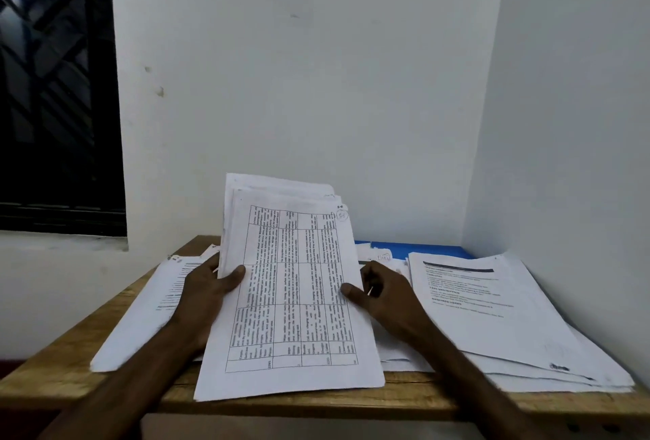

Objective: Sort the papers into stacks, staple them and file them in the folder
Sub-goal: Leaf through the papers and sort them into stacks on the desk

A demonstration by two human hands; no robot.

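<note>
I hold a sheaf of printed papers tilted up over the middle of the wooden table; its top sheet carries a ruled table of text turned sideways. My left hand grips the sheaf's left edge, thumb on the front. My right hand grips the right edge, thumb on the top sheet. A stack of papers lies at the right, another stack at the left. A blue folder shows at the back, mostly covered by loose sheets.
The table stands in a corner, with white walls behind and to the right. A dark barred window is at the upper left. More loose sheets lie under the held sheaf near the front edge.
</note>
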